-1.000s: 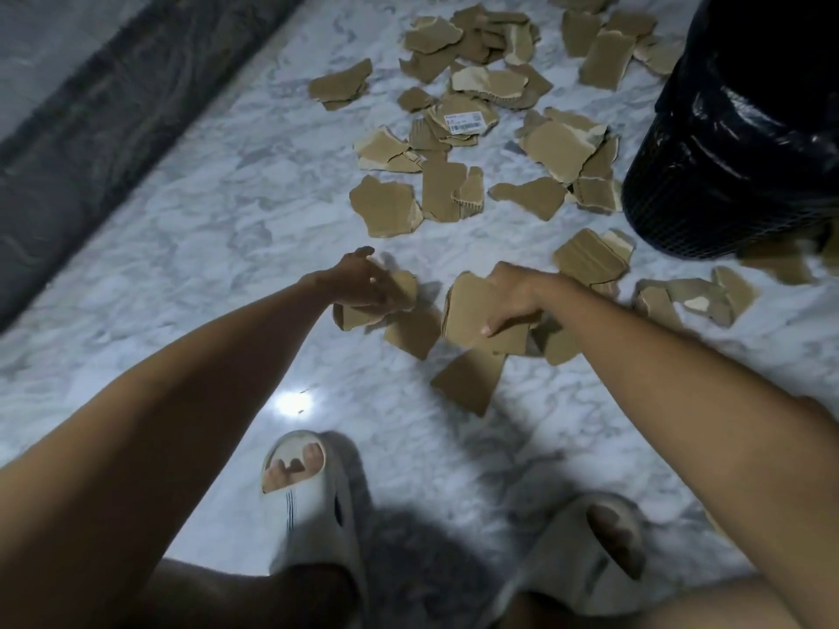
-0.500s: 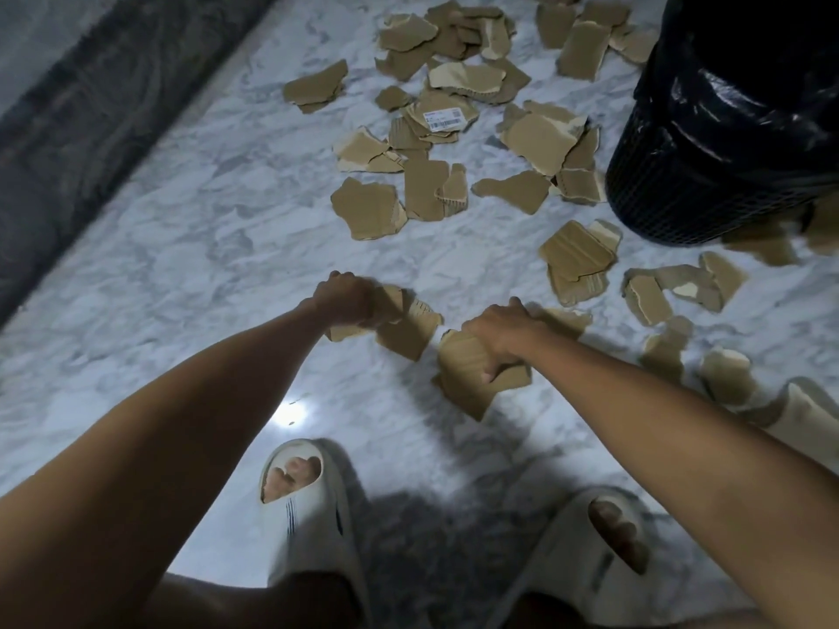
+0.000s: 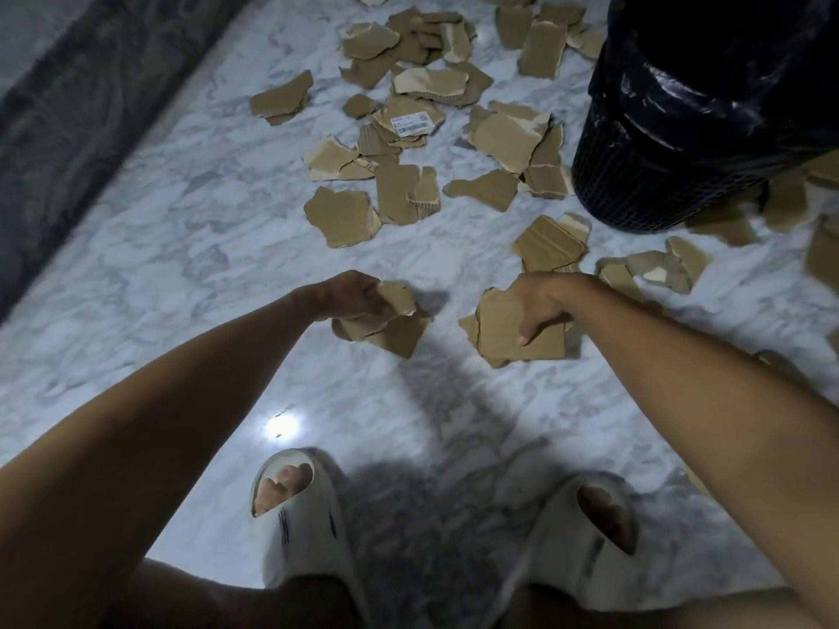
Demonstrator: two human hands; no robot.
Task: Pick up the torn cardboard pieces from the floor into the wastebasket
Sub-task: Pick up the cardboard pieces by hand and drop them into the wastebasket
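Marble floor [image 3: 181,247] (left side) lies open beside scraps [image 3: 338,215].

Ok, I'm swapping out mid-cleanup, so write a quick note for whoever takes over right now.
Left hand grips a small stack of cardboard pieces.
Right hand grips a larger stack.
Wastebasket, black-lined, stands ahead on the right.
Done: two handfuls gathered, neither dropped in yet.
Left: bin both handfuls, then clear the many loose pieces scattered on the marble floor.

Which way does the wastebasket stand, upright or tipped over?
Upright: the wastebasket rests base-down on the marble floor, its black liner folded over the top.
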